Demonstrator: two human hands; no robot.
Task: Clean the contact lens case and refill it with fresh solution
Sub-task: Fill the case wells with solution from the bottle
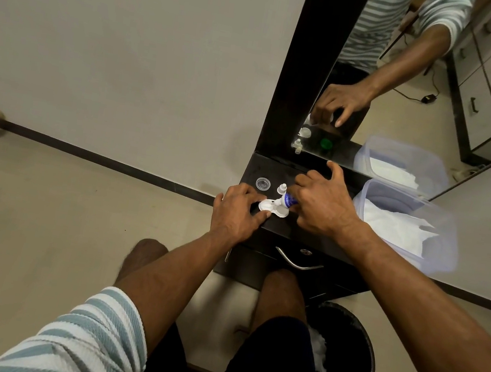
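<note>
Now | left hand (235, 213) fingers pinching lens case (272, 208) | right hand (324, 206) gripping solution bottle (287, 201) | blue label probably unreadable

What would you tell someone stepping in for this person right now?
Left hand: steadies the white lens case at the front edge of the dark counter.
Right hand: grips the solution bottle, tipped with its nozzle toward the case.
Nearby: bottle cap and a clear lid lie loose behind the case; a tub of tissues stands to the right; a bin sits on the floor below.
Done: case open, bottle uncapped.
Left: filling looks under way, though I cannot see any liquid. After that, close the case and recap the bottle.
</note>
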